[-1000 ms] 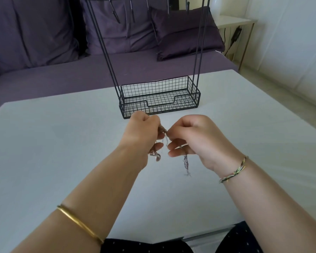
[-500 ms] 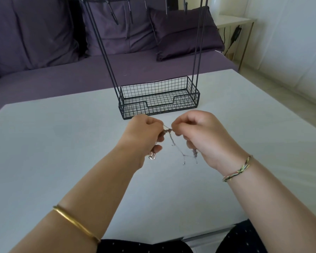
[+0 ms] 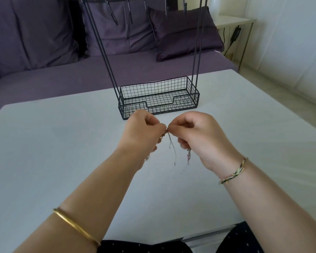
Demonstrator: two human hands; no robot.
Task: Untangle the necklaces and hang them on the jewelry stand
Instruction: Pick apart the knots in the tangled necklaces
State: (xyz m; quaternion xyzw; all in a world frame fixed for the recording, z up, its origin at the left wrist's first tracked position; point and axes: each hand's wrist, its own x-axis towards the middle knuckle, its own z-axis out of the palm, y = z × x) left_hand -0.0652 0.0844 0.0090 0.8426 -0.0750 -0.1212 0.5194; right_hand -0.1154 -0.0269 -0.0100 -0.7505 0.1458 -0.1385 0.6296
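A white table [image 3: 62,161] fills most of what I see. A purple sofa [image 3: 44,79] with a dark pillow [image 3: 181,33] lies behind it, and a small side table [image 3: 233,21] stands in the far right corner. The black wire stand [image 3: 153,88] sits on the table's far half. Its basket base is just beyond my knuckles, and its thin posts rise out of the top of the view, where a few hooks [image 3: 113,17] hang down.

I hold both hands up in front of the basket, knuckles up and almost touching each other. My left hand [image 3: 142,132] is curled, thumb and forefinger pinching the necklaces [image 3: 171,148] at their top. My right hand [image 3: 197,136] is curled too and pinches the same silver tangle just beside the left pinch (the two grips nearly meet). From there one fine strand drops between my palms, its end hanging loose. A second strand hangs from under the lower fingers of my right hand, near the wrist. It seems to pass through those curled fingers, though the chain is too thin and blurred for me to be sure. The necklaces are on my side of the stand, apart from it.

A gold bangle [image 3: 75,227] sits on my left forearm, and a braided bracelet [image 3: 233,174] circles my right wrist.
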